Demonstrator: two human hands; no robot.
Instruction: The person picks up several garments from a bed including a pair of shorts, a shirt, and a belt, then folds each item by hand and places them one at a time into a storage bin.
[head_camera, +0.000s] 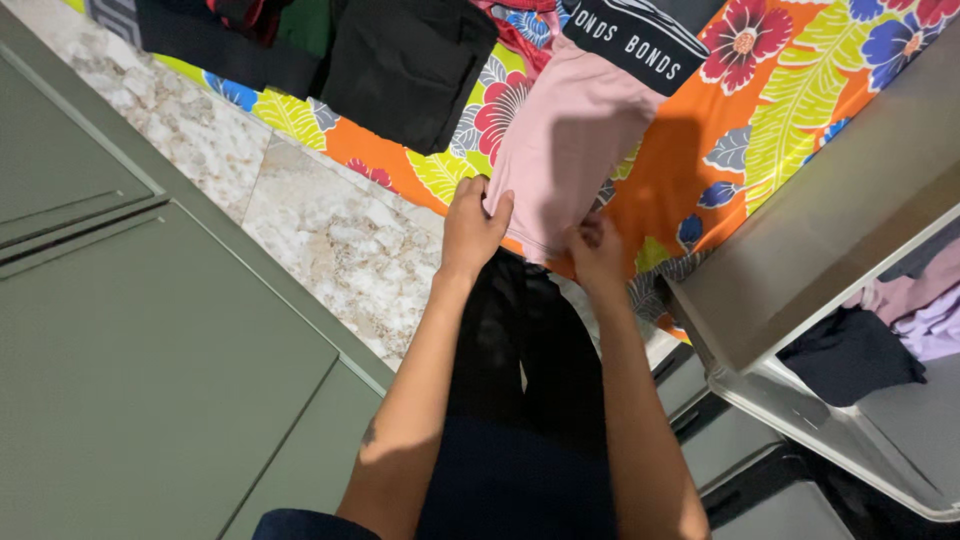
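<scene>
- Head view, hands: the left hand (473, 228), centre of frame, is closed on the lower left edge of a pink garment (565, 150), thumb on top of the cloth and fingers curled beneath it.
- The right hand (597, 250), just beside it to the right, pinches the lower right corner of the same garment, fingers bunched tight.
- The pink garment lies flat at upper centre on a bed with a floral sheet (790, 90) of orange, yellow and blue; its black waistband sits at the top edge of the frame.
- Folded dark clothes (405, 65) rest on the sheet at upper left, cut off by the frame.
- A grey plastic bin (850, 420) at lower right holds dark and lilac cloth, partly hidden by its lid.
- The fingertips under the garment cannot be seen.
</scene>
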